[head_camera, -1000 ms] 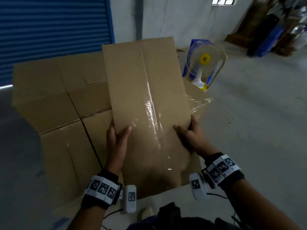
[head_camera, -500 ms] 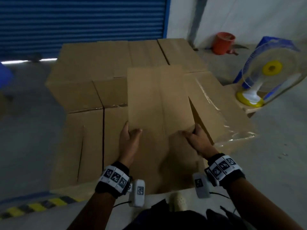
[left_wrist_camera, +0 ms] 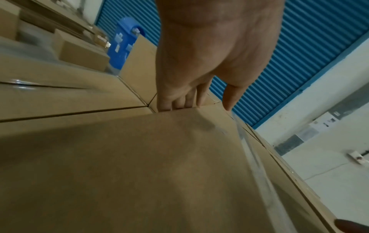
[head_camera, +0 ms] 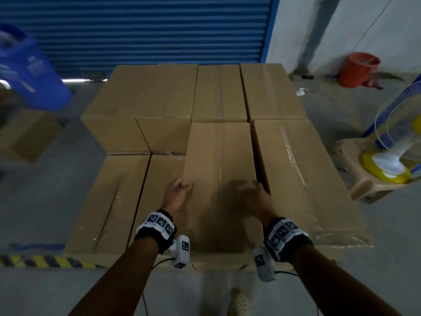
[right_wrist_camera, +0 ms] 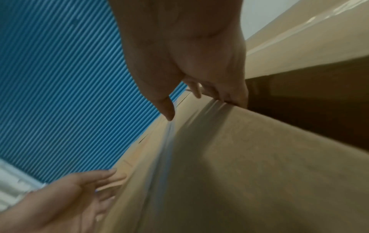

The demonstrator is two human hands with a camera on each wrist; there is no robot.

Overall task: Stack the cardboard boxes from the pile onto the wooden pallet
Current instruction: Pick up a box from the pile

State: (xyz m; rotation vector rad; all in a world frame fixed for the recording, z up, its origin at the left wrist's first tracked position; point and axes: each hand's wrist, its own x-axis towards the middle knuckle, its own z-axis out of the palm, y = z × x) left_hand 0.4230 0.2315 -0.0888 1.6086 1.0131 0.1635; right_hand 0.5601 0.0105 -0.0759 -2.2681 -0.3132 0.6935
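A long cardboard box lies flat in the top layer of the stacked boxes, tight against a tape-wrapped box on its right. My left hand lies against its left side with straight fingers and the thumb on top. On the right edge, my right hand hooks its fingers into the dark gap, thumb over the top. The pallet is hidden under the boxes.
Lower boxes sit left of the held box. A blue bin and a floor box are at left. An orange bucket and a fan on a stool are at right. A striped line marks the floor.
The box went from tilted up in both hands to lying flat in the slot beside the taped box. My view swung left toward the shutter.
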